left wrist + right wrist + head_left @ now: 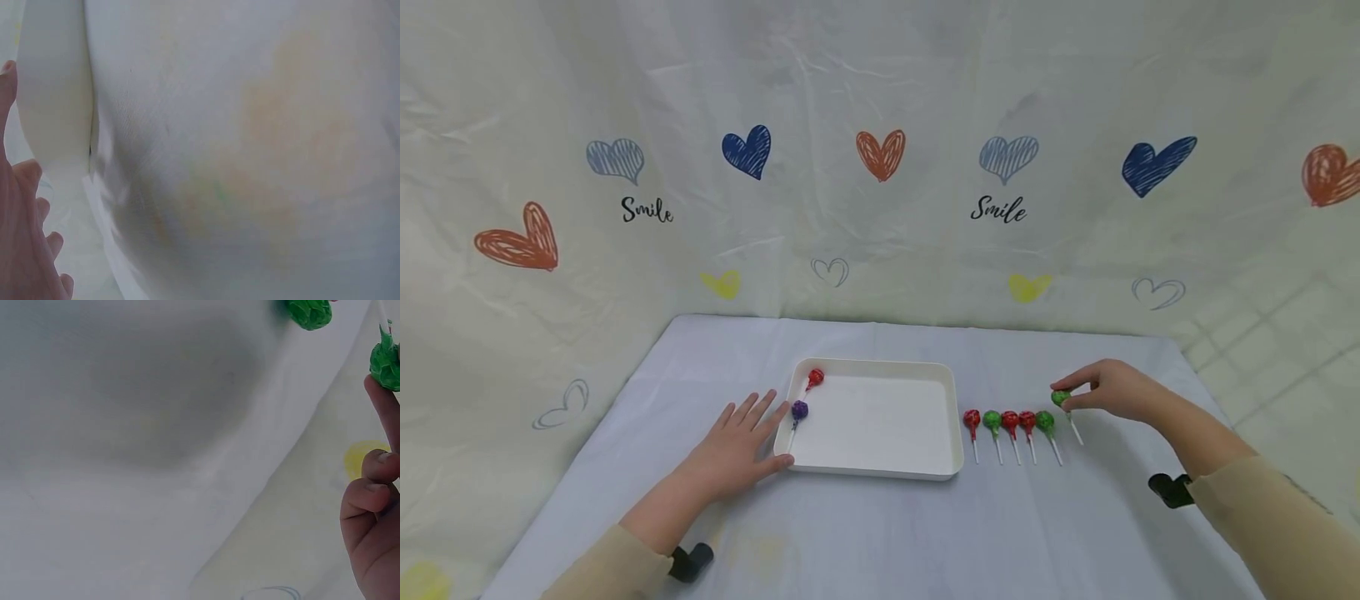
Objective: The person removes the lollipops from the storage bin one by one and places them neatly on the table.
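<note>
My right hand (1112, 390) pinches a green-wrapped lollipop (1061, 397) by its head between thumb and fingers, its white stick slanting down. In the right wrist view the held lollipop (385, 362) shows at the right edge, against a fingertip. Just left of that hand lies a row of red and green lollipops (1027, 422), heads away from me. My left hand (733, 450) has its fingers spread, touching the left side of a white tray (880, 473). Inside the tray, along its left side, lie a red lollipop (816, 378) and a purple lollipop (800, 410).
A white cloth (865, 542) covers the table, with a faint yellowish patch near the left forearm. Behind it hangs a pale backdrop (880, 233) printed with hearts and the word Smile. Each wrist wears a black camera mount (691, 562).
</note>
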A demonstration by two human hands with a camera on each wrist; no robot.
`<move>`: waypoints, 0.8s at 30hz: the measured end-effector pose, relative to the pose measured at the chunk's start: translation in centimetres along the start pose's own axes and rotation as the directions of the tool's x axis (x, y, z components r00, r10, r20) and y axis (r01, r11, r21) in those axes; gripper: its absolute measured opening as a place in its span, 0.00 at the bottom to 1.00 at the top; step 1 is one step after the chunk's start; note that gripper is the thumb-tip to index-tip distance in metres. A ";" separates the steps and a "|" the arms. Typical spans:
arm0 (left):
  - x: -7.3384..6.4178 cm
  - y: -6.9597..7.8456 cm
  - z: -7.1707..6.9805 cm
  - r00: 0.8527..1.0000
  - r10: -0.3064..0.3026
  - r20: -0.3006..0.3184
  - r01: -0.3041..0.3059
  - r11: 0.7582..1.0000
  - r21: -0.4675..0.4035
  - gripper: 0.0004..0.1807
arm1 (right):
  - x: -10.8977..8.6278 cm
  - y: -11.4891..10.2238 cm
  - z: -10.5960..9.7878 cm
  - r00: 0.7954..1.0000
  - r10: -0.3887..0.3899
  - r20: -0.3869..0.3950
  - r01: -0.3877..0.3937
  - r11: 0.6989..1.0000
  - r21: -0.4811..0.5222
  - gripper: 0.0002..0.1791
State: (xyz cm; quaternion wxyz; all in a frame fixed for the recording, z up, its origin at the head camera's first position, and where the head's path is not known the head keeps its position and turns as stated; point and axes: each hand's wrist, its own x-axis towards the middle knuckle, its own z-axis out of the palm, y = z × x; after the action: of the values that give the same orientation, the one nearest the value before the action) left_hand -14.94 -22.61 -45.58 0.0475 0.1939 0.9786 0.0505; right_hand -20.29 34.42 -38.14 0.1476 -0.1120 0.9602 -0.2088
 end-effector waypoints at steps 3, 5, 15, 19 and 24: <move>0.0 0.1 -0.1 1.000 -0.005 0.001 0.005 1.000 -0.002 0.50 | -0.1 0.8 0.3 1.000 0.008 0.006 -0.008 1.000 -0.006 0.22; -0.1 0.1 -0.1 1.000 -0.007 0.006 0.007 1.000 -0.004 0.50 | 0.0 1.3 0.7 1.000 0.014 0.014 -0.013 1.000 -0.009 0.22; 0.0 0.1 0.0 1.000 -0.007 0.008 0.007 1.000 -0.006 0.50 | 0.8 3.5 2.9 0.997 0.054 0.050 -0.055 0.998 0.017 0.18; -0.1 0.1 -0.1 1.000 -0.005 0.002 0.005 1.000 -0.013 0.50 | 0.9 3.4 3.1 0.998 0.038 0.053 -0.040 0.999 0.035 0.19; -0.1 0.1 0.0 1.000 -0.005 -0.005 0.004 1.000 -0.012 0.49 | 0.9 3.1 3.5 0.999 0.011 0.042 -0.013 0.999 0.039 0.19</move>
State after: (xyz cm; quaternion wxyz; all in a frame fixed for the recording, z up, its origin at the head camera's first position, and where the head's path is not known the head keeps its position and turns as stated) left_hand -14.79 -22.57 -45.53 0.0465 0.1913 0.9788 0.0566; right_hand -20.42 35.69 -42.74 0.1710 -0.1077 0.9534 -0.2243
